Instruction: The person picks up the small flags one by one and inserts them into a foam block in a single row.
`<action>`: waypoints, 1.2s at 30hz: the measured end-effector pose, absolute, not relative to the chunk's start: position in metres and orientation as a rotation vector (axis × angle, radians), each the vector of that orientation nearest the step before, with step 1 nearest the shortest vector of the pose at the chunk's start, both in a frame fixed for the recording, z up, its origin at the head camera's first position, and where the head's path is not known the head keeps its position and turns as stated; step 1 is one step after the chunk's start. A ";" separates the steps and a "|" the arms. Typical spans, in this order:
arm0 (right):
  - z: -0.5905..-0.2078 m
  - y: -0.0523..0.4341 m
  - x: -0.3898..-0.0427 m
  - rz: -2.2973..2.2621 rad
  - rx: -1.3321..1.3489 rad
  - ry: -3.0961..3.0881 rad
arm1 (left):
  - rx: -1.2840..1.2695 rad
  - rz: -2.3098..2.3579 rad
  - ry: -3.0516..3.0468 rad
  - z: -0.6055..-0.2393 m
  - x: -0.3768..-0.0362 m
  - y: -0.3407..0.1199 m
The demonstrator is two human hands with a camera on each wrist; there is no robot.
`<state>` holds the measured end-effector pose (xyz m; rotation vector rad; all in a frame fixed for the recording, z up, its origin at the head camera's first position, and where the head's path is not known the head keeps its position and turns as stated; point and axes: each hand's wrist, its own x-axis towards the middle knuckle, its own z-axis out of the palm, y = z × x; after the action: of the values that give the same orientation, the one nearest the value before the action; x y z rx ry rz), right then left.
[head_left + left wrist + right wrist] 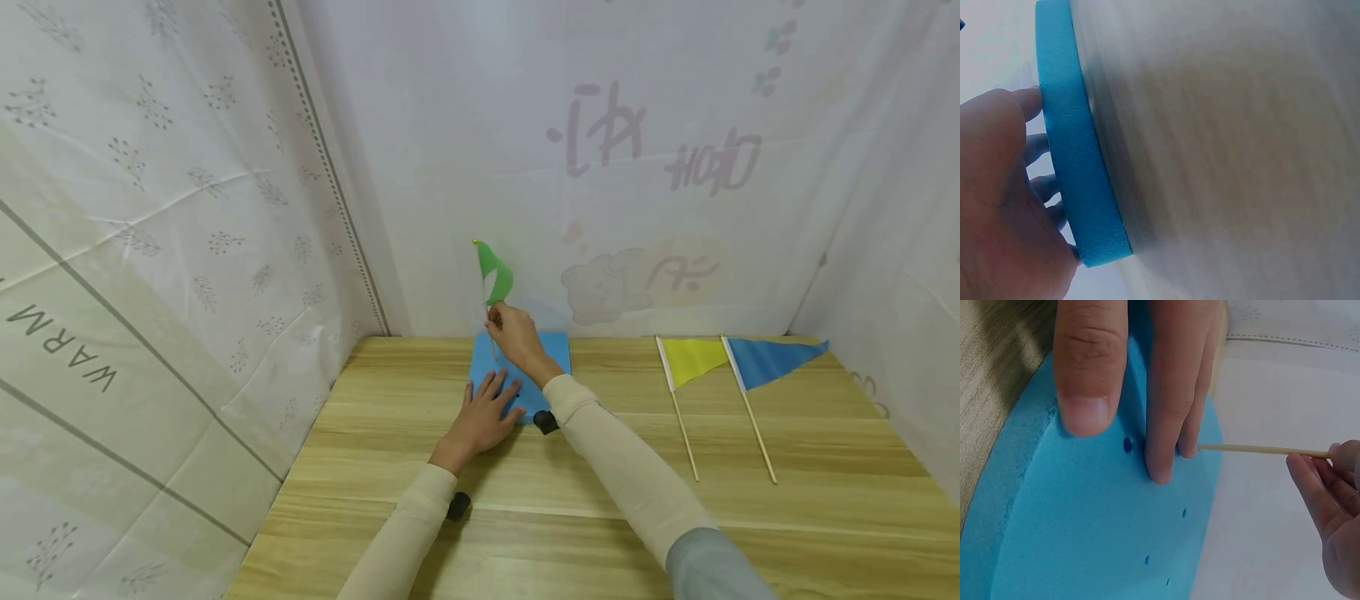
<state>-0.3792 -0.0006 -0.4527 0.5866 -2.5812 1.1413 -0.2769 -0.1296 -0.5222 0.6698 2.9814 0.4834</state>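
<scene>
My right hand pinches the thin wooden stick of a small green flag between thumb and fingers. The flag stands nearly upright, with a gold bead at its top. Its stick's lower end meets a thick blue foam board near the far fingers of my left hand. That hand lies on the board with fingers spread, pressing its top. Small holes dot the foam in the right wrist view, one dark hole beside the left fingers. From the left wrist, the board's edge shows flat along the table.
To the right on the wooden table lie a yellow flag and a blue flag, side by side, sticks toward me. Patterned white curtains rise behind the table and along both sides. A black wrist camera overlaps the board's near edge.
</scene>
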 end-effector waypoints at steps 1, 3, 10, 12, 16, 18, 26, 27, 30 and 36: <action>-0.453 0.000 -0.379 1.140 0.586 -2.581 | 0.672 0.486 2.983 -0.522 -0.277 -0.129; -0.453 0.000 -0.379 1.134 0.580 -2.587 | 0.673 0.487 2.984 -0.522 -0.277 -0.129; -0.456 0.005 -0.381 1.127 0.562 -2.609 | 0.670 0.488 2.988 -0.524 -0.278 -0.128; -0.456 0.006 -0.381 1.127 0.559 -2.609 | 0.672 0.482 2.991 -0.526 -0.279 -0.128; -0.453 0.008 -0.382 1.120 0.566 -2.590 | 0.664 0.460 2.997 -0.530 -0.282 -0.129; -0.450 0.011 -0.381 1.113 0.573 -2.582 | 0.659 0.455 2.993 -0.531 -0.284 -0.129; -0.438 0.046 -0.378 1.063 0.567 -2.567 | 0.637 0.462 2.973 -0.529 -0.286 -0.129; -0.436 0.053 -0.377 1.062 0.559 -2.570 | 0.639 0.468 2.975 -0.529 -0.286 -0.129; -0.433 0.079 -0.374 1.067 0.533 -2.600 | 0.643 0.468 2.979 -0.528 -0.284 -0.129; -0.434 0.139 -0.360 1.099 0.462 -2.649 | 0.668 0.491 2.979 -0.529 -0.281 -0.129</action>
<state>-0.3597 0.1390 -0.4344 0.4621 -2.6494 1.0991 -0.2812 -0.1294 -0.5288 0.6684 2.9791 0.4911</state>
